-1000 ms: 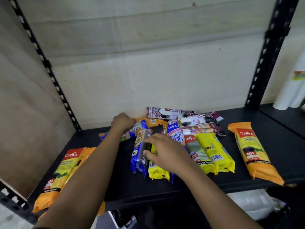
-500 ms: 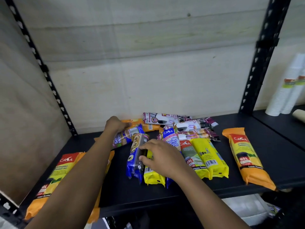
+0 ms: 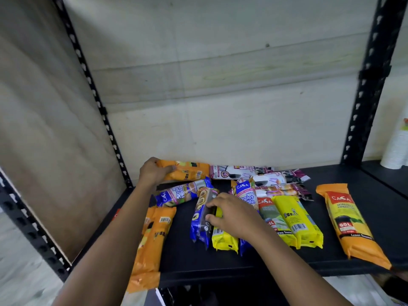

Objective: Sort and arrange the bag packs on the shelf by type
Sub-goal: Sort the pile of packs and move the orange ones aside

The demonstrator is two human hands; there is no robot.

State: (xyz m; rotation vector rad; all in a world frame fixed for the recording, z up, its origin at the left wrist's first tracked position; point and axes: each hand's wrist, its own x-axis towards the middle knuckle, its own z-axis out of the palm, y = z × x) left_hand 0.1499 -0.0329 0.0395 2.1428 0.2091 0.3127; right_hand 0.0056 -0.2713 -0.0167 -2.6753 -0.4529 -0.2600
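Since a moment ago my left hand [image 3: 154, 173] has drawn an orange pack [image 3: 187, 172] out of the heap and grips its end, centre-left by the back wall. My right hand [image 3: 234, 214] pinches a blue pack [image 3: 199, 226] mid-frame. I'd say the orange one belongs with the orange stack [image 3: 154, 237], lower left on the shelf [image 3: 183, 257].

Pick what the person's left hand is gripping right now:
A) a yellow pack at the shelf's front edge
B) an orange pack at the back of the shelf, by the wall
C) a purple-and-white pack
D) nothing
B: the left hand has its fingers curled round the end of the orange pack lying along the wall at the back of the shelf, while the right hand pinches a blue pack mid-shelf.
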